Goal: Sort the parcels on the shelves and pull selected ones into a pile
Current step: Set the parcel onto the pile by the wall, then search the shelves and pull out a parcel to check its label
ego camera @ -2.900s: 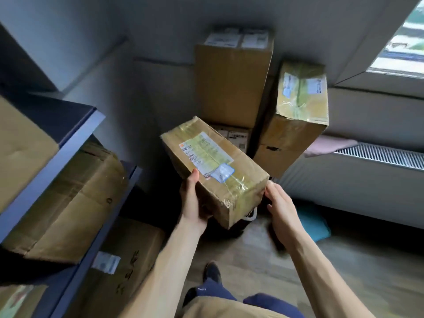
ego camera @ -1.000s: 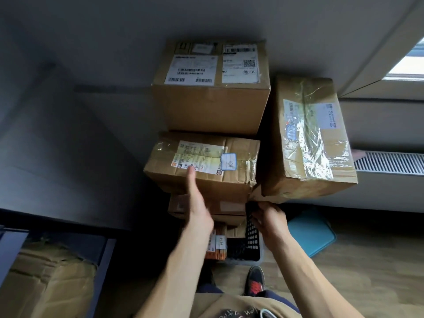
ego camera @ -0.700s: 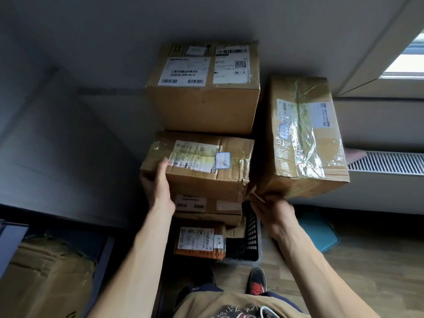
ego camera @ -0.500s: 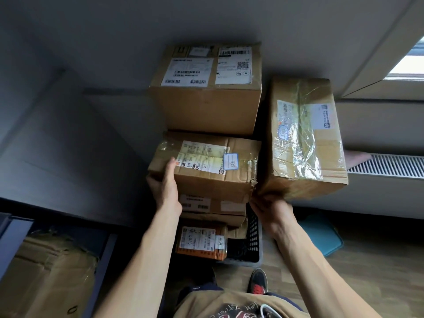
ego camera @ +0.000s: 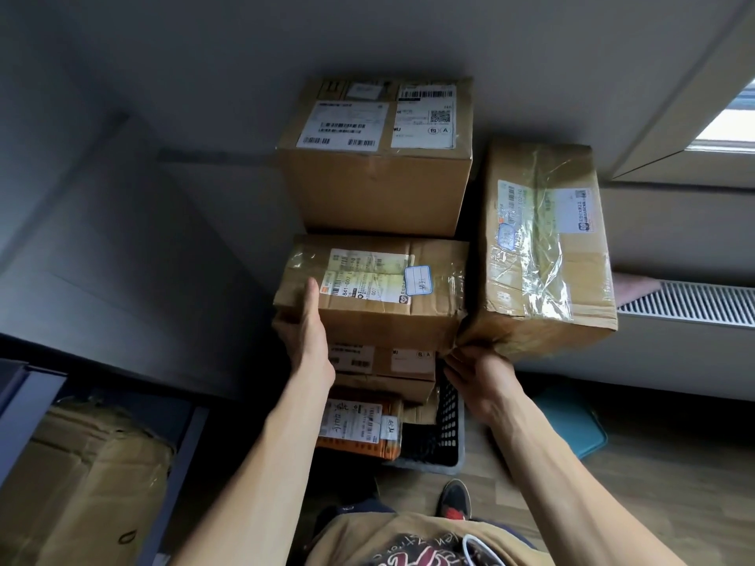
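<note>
Cardboard box (ego camera: 380,292) with a blue-edged sticker sits mid-stack, under a bigger box (ego camera: 376,185) at 12 o'clock and over flat parcels (ego camera: 380,361) in a black crate (ego camera: 443,439) at 6. The hands are apart. The left hand (ego camera: 304,332) grips its left end, thumb on top. The right hand (ego camera: 478,369) is at its lower right corner, where a film-wrapped box (ego camera: 543,255) at 3 o'clock meets it. Its fingers are hidden, so I cannot tell which it holds.

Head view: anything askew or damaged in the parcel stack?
Yes. The tape-wrapped brown cardboard parcel on the right sits tilted, its lower corner crumpled where the right hand grips it. The yellow-labelled brown cardboard parcel held by the left hand has creased corners.
</note>
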Demonstrator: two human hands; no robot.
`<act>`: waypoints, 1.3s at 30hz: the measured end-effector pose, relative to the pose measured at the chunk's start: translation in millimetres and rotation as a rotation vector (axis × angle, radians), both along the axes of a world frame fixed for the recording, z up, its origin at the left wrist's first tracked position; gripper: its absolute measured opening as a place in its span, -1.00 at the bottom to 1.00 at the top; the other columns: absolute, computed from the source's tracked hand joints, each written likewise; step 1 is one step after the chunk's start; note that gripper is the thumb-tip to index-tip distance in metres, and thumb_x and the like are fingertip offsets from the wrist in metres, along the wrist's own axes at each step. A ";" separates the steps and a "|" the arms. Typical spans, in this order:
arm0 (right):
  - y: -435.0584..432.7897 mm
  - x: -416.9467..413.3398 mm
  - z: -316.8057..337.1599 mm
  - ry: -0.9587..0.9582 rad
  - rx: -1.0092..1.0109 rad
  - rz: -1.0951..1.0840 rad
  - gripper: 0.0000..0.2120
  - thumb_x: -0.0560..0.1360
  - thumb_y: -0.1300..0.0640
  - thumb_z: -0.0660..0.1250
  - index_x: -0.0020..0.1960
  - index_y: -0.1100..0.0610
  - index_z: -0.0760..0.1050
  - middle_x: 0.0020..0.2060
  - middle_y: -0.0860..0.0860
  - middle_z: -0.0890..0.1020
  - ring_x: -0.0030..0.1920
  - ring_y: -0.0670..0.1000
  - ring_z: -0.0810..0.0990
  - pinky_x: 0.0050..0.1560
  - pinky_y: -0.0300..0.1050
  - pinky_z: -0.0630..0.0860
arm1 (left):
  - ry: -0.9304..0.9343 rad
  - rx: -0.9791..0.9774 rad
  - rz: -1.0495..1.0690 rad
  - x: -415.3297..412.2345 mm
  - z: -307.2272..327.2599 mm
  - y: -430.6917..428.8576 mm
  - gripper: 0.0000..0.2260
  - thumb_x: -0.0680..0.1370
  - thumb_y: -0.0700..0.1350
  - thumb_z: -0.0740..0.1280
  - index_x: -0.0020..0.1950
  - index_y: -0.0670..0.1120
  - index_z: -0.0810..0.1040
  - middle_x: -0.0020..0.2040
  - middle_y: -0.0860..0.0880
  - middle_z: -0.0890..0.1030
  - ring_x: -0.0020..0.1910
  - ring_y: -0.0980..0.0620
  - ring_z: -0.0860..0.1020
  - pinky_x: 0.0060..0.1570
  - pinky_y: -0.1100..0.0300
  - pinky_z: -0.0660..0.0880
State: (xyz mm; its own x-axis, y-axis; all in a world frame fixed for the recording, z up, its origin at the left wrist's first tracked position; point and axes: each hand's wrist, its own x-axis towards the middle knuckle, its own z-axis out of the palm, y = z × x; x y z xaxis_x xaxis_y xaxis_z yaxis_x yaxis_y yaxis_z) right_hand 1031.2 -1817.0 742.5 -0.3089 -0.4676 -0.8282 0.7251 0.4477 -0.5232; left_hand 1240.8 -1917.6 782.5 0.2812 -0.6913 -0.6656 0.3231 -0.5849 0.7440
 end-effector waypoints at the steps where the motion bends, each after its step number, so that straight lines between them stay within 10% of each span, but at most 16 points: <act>1: 1.4 0.8 0.6 0.005 -0.006 0.001 -0.69 0.65 0.36 0.15 0.34 0.31 0.50 0.18 0.22 0.63 0.28 0.19 0.59 0.38 0.11 0.46 | 0.025 -0.001 -0.071 1.7 -0.8 2.0 0.21 0.08 0.58 0.51 0.63 0.24 0.13 0.54 0.05 0.38 0.47 -0.04 0.40 0.51 -0.16 0.27; 7: 18.1 18.0 7.4 0.013 0.001 0.016 -0.87 0.68 0.28 0.19 0.07 0.25 0.51 0.10 0.17 0.61 0.19 0.17 0.59 0.33 0.09 0.47 | 0.030 -0.054 -0.233 15.9 -17.8 41.3 0.28 0.10 0.57 0.51 0.66 0.27 -0.06 0.62 -0.02 0.27 0.56 -0.09 0.33 0.54 -0.23 0.26; 12: 39.1 46.7 1.5 0.026 0.003 0.084 -0.89 0.44 0.27 0.41 -0.06 0.16 0.52 -0.09 0.14 0.58 -0.10 0.13 0.59 0.07 0.00 0.57 | 0.173 -0.067 -0.061 25.5 -24.1 78.1 -0.51 0.64 0.10 0.35 0.48 -0.14 0.46 0.36 -0.17 0.60 0.29 -0.10 0.61 0.30 -0.05 0.56; 15: 48.4 58.1 -14.5 0.030 -0.051 0.103 -0.71 0.22 0.30 0.36 -0.22 0.03 0.33 -0.23 0.05 0.33 -0.31 0.02 0.33 -0.22 -0.12 0.32 | 0.149 0.010 -0.108 28.7 -28.8 101.8 -0.66 0.69 -0.04 0.31 0.39 -0.20 0.53 0.26 -0.17 0.65 0.20 -0.09 0.66 0.18 0.02 0.61; 21: 63.9 100.9 4.4 0.111 -0.007 0.313 -0.88 0.61 0.33 0.25 -0.06 0.17 0.50 -0.22 0.11 0.50 -0.22 0.02 0.51 -0.14 -0.12 0.46 | 0.146 0.058 -0.058 55.3 -29.5 136.6 -0.74 0.69 -0.08 0.31 0.32 -0.18 0.58 0.18 -0.13 0.69 0.12 -0.05 0.70 0.01 0.14 0.65; 33: 139.2 199.2 17.5 -0.024 -0.190 0.964 -0.80 0.68 0.27 0.23 0.25 0.16 0.55 0.07 0.14 0.66 0.05 0.07 0.67 0.22 0.02 0.55 | 0.015 0.014 0.516 117.5 -1.0 336.5 -0.76 0.70 -0.06 0.29 0.30 -0.15 0.55 0.20 -0.12 0.68 0.06 0.02 0.70 0.01 0.20 0.62; 39: 232.2 253.7 25.1 -0.132 -0.251 1.369 -0.83 0.65 0.26 0.28 0.20 0.17 0.58 -0.11 0.09 0.66 -0.17 0.00 0.64 -0.09 -0.11 0.51 | -0.048 0.027 0.875 142.7 14.7 466.7 -0.87 0.69 -0.08 0.30 0.12 -0.11 0.59 0.10 -0.09 0.71 0.03 0.00 0.70 0.06 0.13 0.61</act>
